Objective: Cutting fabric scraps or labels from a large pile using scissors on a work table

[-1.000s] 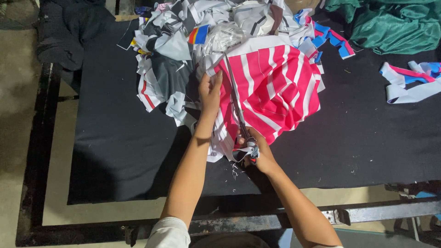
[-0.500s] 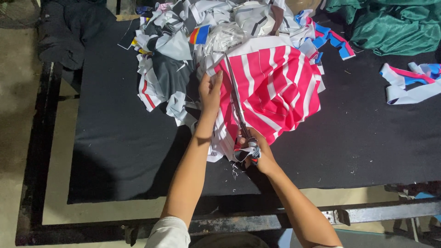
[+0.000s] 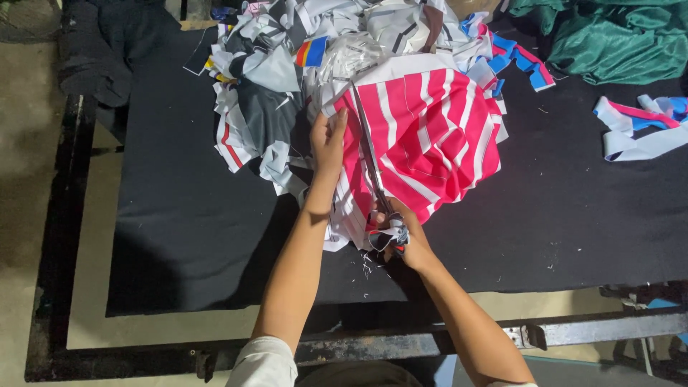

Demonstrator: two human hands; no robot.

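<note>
striped cloth [image 3: 430, 136], pink with white bands, folded in several layers, lying on the black table cover [image 3: 186, 215] at mid-table, just below the scrap heap [image 3: 287, 64]. cutting under way, judged partly done: scissors [image 3: 373, 168] laid along the left edge of the cloth, long blades reaching from the near corner up past the middle of that edge, tip close to the top white band; far end of the edge seemingly uncut, right-hand bulk of the cloth whole. right hand [image 3: 398, 233] clenched around the scissor handles at the near corner of the cloth. left hand [image 3: 328, 140] flat, fingers extended, pressing the layers just left of the blades. white trimmings hanging from the near corner. green cloth [image 3: 609, 36] well right of the striped cloth; loose blue, pink and white strips [image 3: 645, 129] also right, apart.
</note>
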